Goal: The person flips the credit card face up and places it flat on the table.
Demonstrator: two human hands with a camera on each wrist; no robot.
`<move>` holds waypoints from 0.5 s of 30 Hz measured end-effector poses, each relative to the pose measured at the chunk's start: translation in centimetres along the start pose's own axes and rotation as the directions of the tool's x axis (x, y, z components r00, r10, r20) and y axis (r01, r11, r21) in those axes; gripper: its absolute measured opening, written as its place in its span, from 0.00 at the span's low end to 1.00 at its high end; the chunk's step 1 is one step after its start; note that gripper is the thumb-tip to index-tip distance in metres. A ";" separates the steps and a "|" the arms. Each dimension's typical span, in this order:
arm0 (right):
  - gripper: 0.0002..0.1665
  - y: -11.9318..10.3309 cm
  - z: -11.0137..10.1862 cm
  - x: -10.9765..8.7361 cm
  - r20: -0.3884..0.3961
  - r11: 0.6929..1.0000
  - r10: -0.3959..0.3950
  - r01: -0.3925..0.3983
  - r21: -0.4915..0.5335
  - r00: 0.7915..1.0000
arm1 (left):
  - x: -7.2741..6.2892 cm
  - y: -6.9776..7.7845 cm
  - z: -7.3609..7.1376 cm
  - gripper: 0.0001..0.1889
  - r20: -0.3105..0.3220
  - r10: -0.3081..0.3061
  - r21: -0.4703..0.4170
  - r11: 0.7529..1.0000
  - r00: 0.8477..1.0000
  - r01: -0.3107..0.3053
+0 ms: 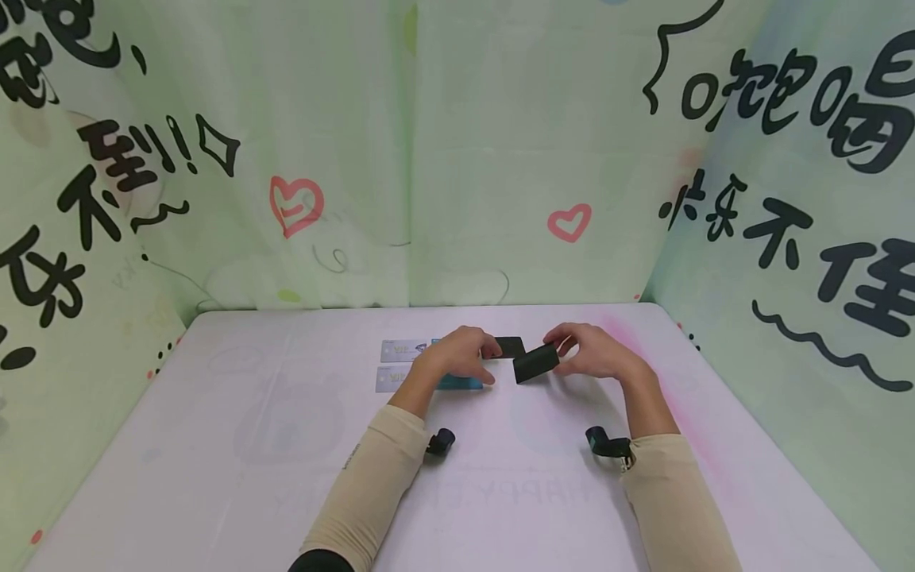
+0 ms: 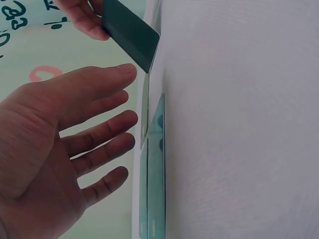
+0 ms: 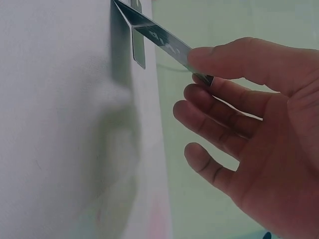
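My right hand [image 1: 593,351] pinches a black card [image 1: 536,363] between thumb and fingers at its right end. In the right wrist view this card [image 3: 167,42] slants down to the table and shows some pale print. Another black card [image 1: 511,346] lies flat just behind it. My left hand [image 1: 461,353] is over the cards, fingers apart and holding nothing in the left wrist view. Partly hidden beneath it is a teal card [image 1: 461,383], with a sliver of another teal one behind. Two silvery VIP cards, a back one [image 1: 402,350] and a front one [image 1: 389,379], lie to the left.
The white tabletop [image 1: 286,461] spreads around the cards. A pale green printed cloth [image 1: 486,159] with hearts and black writing hangs behind and along both sides. Small black wrist cameras, left [image 1: 441,442] and right [image 1: 606,443], stick out from the sleeves.
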State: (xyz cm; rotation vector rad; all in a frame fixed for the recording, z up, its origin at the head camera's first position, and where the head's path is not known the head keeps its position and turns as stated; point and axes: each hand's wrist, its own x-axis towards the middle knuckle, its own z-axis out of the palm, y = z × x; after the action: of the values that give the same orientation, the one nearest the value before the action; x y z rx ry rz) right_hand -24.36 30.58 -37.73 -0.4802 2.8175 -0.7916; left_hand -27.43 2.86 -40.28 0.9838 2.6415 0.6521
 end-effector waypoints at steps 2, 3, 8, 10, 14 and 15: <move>0.30 0.0 -0.1 0.0 0.002 1.000 0.002 -0.002 0.005 1.000 | 0.1 -0.1 0.1 0.26 0.001 0.003 0.005 1.000 1.000 -0.003; 0.30 -0.1 -0.1 -0.1 0.002 1.000 0.002 -0.002 0.008 1.000 | 0.1 -0.2 0.1 0.26 0.002 0.004 0.006 1.000 1.000 -0.004; 0.32 -0.3 -0.2 -0.1 -0.011 1.000 0.004 -0.004 0.016 1.000 | 0.0 -0.2 0.0 0.26 0.006 0.009 -0.020 1.000 1.000 -0.009; 0.33 -0.3 -0.3 -0.1 -0.016 1.000 0.009 -0.008 0.020 1.000 | 0.0 -0.2 -0.1 0.26 0.005 0.014 -0.036 0.999 1.000 -0.014; 0.34 -0.3 -0.4 -0.1 -0.024 0.999 0.008 -0.007 0.037 1.000 | -0.2 -0.1 -0.3 0.26 0.005 0.014 -0.045 0.999 1.000 -0.013; 0.34 -0.3 -0.4 -0.1 -0.027 0.999 0.004 -0.003 0.040 1.000 | -0.2 -0.1 -0.3 0.26 0.005 0.012 -0.044 0.999 1.000 -0.012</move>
State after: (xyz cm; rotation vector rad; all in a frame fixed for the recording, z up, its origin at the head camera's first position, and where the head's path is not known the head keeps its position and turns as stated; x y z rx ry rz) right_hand -24.25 30.56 -37.24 -0.4612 2.8210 -0.8580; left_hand -27.40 2.57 -40.07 0.9880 2.6067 0.7062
